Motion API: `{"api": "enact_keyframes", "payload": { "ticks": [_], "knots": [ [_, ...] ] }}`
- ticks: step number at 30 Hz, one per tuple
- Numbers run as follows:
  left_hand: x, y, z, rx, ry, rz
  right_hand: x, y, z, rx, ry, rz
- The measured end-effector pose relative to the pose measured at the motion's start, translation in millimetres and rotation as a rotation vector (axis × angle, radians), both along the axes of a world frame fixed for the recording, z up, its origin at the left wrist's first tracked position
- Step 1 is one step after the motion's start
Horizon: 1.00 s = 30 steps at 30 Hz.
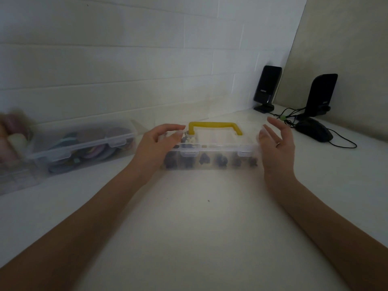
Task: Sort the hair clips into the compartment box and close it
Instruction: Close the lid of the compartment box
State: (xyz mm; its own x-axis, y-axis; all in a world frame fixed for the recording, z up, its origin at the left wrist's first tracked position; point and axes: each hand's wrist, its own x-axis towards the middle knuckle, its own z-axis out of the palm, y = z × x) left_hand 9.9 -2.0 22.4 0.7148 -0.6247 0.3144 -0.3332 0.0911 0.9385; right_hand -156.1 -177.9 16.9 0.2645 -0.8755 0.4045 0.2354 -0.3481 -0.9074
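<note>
Between my two hands, on the white tabletop, sits the clear plastic compartment box with a yellow carry handle. Lid down, both front latches look snapped, though the blur makes that hard to confirm. Dark blue-black hair clips show through the front wall, spread across the row of compartments; a few pale bits sit near the handle's left foot.

My left hand is at the box's left end, fingers loosely bent over the top corner, thumb near the front wall. Can't tell if it touches the box or just hovers; nothing gripped. My right hand is just beside the right end, palm facing the box, fingers straight and spread, released, a ring on one finger. Looks like a slim gap between palm and box.

Left of the box, near the tiled wall, a second clear plastic latched case holding round pastel pieces. Far left edge, blurred pinkish items, can't identify. Back right corner: two black upright speakers with cables, and a black computer mouse in front of them, well apart from the box.
</note>
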Motion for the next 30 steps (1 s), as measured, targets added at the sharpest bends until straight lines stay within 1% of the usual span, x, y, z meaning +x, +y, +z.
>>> {"api": "enact_keyframes", "payload": {
  "ticks": [2,4,6,7,8,10,11,12,15,19,21,24,27,30],
  "knots": [
    [-3.8,1.9,1.6,-0.022,-0.04,0.027,-0.2,0.0,-0.9,-0.035,0.019,-0.012],
    [-6.8,2.0,2.1,0.005,-0.118,0.073,-0.6,1.4,-2.1,-0.105,0.083,-0.037],
    [-5.8,0.2,-0.4,0.139,-0.257,0.16,-2.1,2.3,-2.1,-0.174,0.199,-0.038],
    [-4.8,1.0,-1.8,0.244,-0.39,0.225,-3.4,1.0,-1.6,-0.203,0.269,-0.022],
    [-3.3,3.0,-4.2,0.319,-0.572,0.286,-5.9,-1.4,-0.8,-0.238,0.349,0.005],
    [1.1,7.2,-7.6,0.353,-0.925,0.319,-13.9,-6.0,2.6,-0.316,0.514,0.079],
    [2.4,8.5,-6.8,0.362,-1.016,0.294,-17.9,-7.8,4.6,-0.343,0.572,0.116],
    [4.4,9.2,-5.7,0.375,-1.02,0.246,-21.0,-9.6,5.7,-0.357,0.606,0.137],
    [4.3,8.3,-1.6,0.347,-0.84,0.129,-24.4,-11.2,7.1,-0.395,0.641,0.14],
    [5.4,7.7,-4.2,0.287,-0.817,0.148,-23.6,-11.4,6.1,-0.431,0.644,0.133],
    [4.5,7.6,-3.8,0.316,-0.837,0.166,-22.4,-11.1,6.3,-0.462,0.665,0.116],
    [2.1,6.2,-2.8,0.353,-0.954,0.193,-18.3,-12.1,5.4,-0.495,0.679,0.086],
    [2.6,5.0,-3.3,0.351,-1.04,0.215,-14.5,-10.9,6.5,-0.556,0.648,0.067],
    [2.9,4.6,-3.7,0.361,-1.061,0.226,-12.6,-9.7,5.3,-0.642,0.725,0.022]
  ]
}}
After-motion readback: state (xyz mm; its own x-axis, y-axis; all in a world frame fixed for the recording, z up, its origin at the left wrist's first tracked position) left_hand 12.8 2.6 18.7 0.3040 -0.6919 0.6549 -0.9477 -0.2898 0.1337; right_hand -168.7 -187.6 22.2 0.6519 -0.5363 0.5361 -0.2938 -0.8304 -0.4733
